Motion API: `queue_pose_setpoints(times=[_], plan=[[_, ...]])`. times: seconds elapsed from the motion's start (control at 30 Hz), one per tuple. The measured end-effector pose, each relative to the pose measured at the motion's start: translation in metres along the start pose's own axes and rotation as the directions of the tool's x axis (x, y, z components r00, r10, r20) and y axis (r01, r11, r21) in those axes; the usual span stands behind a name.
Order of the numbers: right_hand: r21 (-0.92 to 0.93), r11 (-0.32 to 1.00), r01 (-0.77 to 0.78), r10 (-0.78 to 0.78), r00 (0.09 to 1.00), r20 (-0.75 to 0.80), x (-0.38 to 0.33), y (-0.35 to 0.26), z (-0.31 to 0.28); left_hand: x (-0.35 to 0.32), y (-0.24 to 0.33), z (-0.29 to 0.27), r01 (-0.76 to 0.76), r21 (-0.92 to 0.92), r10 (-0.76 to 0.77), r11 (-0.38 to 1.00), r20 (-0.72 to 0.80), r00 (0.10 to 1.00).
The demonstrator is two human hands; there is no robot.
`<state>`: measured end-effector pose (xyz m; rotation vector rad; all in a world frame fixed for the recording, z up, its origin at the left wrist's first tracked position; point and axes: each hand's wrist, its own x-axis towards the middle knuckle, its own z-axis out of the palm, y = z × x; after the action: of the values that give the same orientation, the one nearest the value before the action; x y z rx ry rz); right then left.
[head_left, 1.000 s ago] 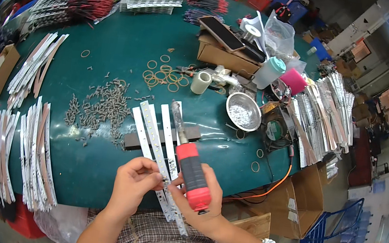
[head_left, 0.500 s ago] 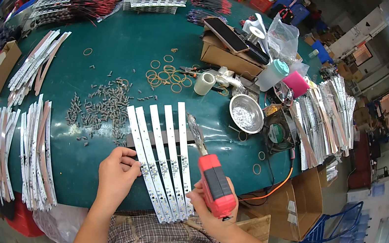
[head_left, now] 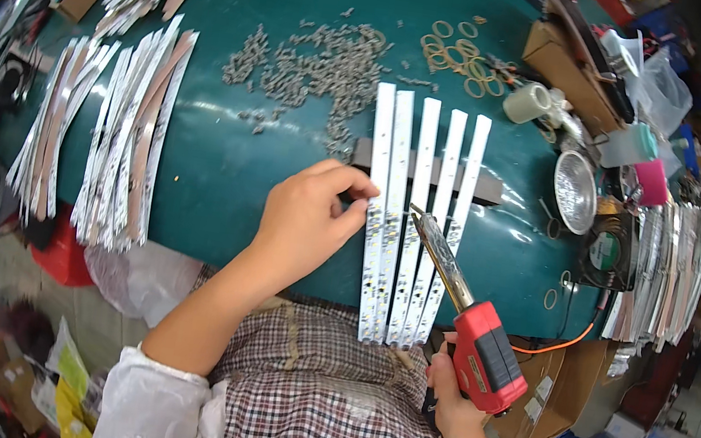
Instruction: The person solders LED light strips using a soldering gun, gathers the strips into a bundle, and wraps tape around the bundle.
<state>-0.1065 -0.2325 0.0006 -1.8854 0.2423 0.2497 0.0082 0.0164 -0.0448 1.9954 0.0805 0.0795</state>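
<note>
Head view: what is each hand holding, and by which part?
Right hand: soldering gun, by its red-and-black handle end. Left hand: at a white strip's left edge; whether it grips anything cannot be told.

Strips (head_left: 425, 153) coloured white and speckled with dark and yellow, a soldering gun (head_left: 488, 355) cased in red and dark grey, a tabletop (head_left: 220, 192) coloured green, an apron (head_left: 323, 412) checked in dark and white, a cord (head_left: 561, 345) sheathed in orange.

The soldering iron casing (head_left: 488, 355) looks plastic, the tabletop (head_left: 214, 200) smooth and glossy.
</note>
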Motion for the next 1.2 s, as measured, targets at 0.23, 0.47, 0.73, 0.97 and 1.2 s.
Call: queue_pose_setpoints(times=[0.23, 0.47, 0.73, 0.97, 1.2], plan=[[-0.194, 0.976, 0.098, -0.088, 0.994, 0.063, 0.004, 0.010, 0.009, 0.004, -0.003, -0.002, -0.012, 0.037, 0.011, 0.999, 0.039, 0.999], [-0.240, 0.956, 0.168, -0.133, 0.979, 0.155, 0.012, 0.011, 0.014, 0.004, -0.005, -0.002, -0.012, 0.034, 0.011, 0.999, 0.044, 0.999], [-0.181, 0.967, 0.181, -0.159, 0.979, 0.129, 0.012, 0.015, 0.021, 0.004, -0.007, 0.000, -0.022, 0.029, 0.021, 0.999, 0.026, 0.999], [-0.242, 0.965, 0.097, -0.072, 0.991, 0.109, 0.013, 0.010, 0.021, 0.003, -0.009, 0.002, -0.041, 0.044, 0.041, 0.998, 0.007, 0.999], [-0.259, 0.957, 0.132, -0.109, 0.989, 0.099, 0.012, 0.010, 0.020, 0.003, -0.007, 0.001, -0.042, 0.056, 0.042, 0.998, 0.006, 0.999]])
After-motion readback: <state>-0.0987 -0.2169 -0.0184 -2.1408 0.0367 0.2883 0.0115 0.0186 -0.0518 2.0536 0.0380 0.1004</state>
